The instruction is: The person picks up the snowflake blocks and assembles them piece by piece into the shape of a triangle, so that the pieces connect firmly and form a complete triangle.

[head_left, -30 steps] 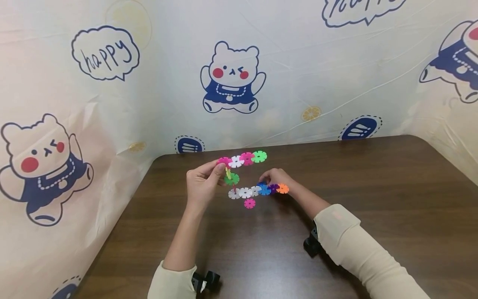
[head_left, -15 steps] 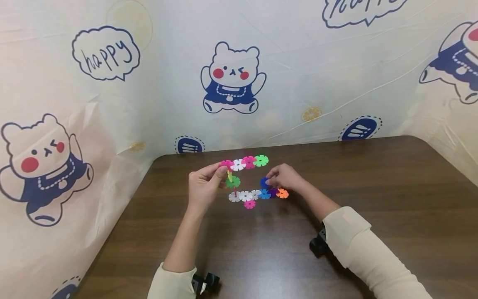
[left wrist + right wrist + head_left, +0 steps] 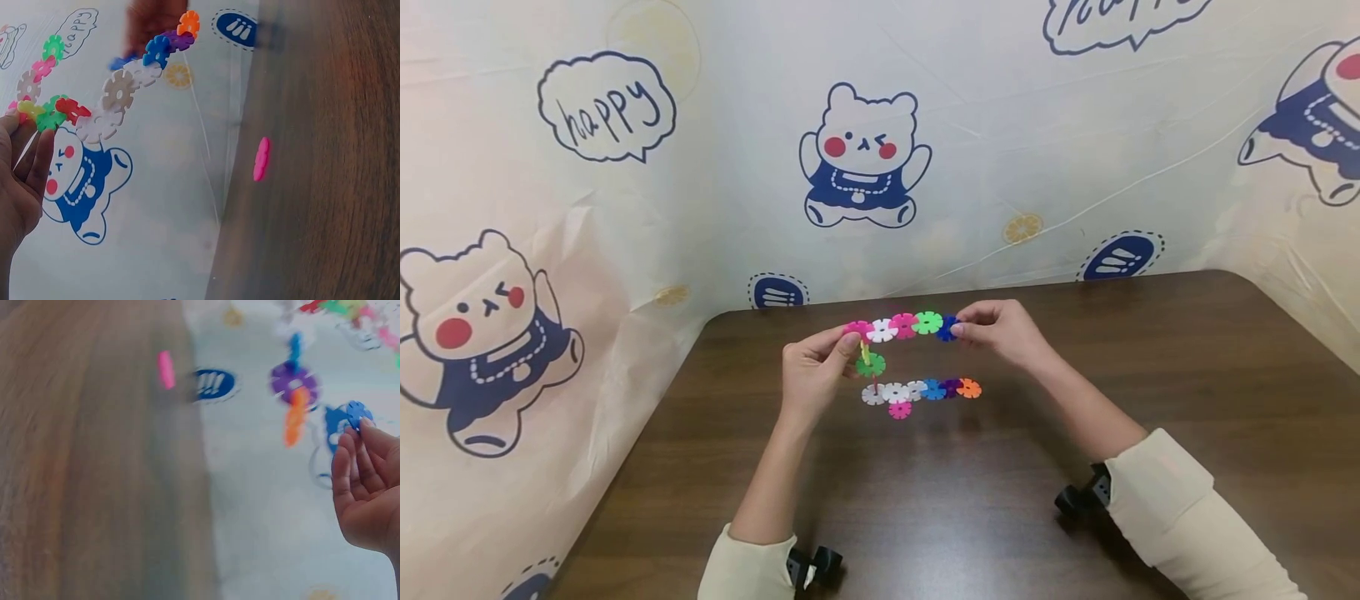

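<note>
A C-shaped chain of notched plastic snowflake discs (image 3: 895,392) is held up above the table. My left hand (image 3: 811,367) pinches it at the pink disc in its upper left corner. The upper row runs pink, white, pink to a light green disc (image 3: 928,322). Below the corner, yellow, green (image 3: 49,119) and red discs lead to a lower row of whites, blue, purple and an orange disc (image 3: 970,388) at its end. My right hand (image 3: 1006,333) pinches a dark blue snowflake disc (image 3: 359,415) by its edge, right at the light green disc in the head view.
A loose pink snowflake disc (image 3: 900,410) lies on the brown wooden table (image 3: 940,517), below the chain. A printed cloth (image 3: 985,150) hangs behind the table's far edge. Each wrist carries a black camera (image 3: 1078,498).
My right hand has lifted the dark blue disc from behind the lower row up to the right end of the upper row. My left hand stays nearly still.
</note>
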`<state>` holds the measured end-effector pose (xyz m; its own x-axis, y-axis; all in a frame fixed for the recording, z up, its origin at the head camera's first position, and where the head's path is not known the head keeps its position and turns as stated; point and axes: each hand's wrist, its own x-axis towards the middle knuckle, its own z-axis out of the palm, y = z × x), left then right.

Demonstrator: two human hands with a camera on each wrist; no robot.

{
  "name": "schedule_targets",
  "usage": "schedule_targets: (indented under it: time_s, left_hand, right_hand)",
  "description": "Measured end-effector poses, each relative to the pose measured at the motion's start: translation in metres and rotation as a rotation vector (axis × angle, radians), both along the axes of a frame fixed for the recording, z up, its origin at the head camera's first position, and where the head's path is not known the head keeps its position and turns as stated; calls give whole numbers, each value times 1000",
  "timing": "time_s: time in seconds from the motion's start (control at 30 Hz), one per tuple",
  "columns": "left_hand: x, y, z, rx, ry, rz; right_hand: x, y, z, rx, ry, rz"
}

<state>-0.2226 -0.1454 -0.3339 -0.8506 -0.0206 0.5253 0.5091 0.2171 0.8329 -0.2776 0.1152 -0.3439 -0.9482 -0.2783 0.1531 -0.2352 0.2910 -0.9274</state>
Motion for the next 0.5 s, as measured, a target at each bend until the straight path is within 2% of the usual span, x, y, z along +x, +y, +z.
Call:
schedule_targets:
  time_s: [0.23,0.5]
  left_hand:
    - [1,0,0,8,9,-12]
    - [1,1,-1,22,26,-40]
  right_hand:
    - [24,7,23,-167,94,-42]
    - [36,6,29,-141,145,-24]
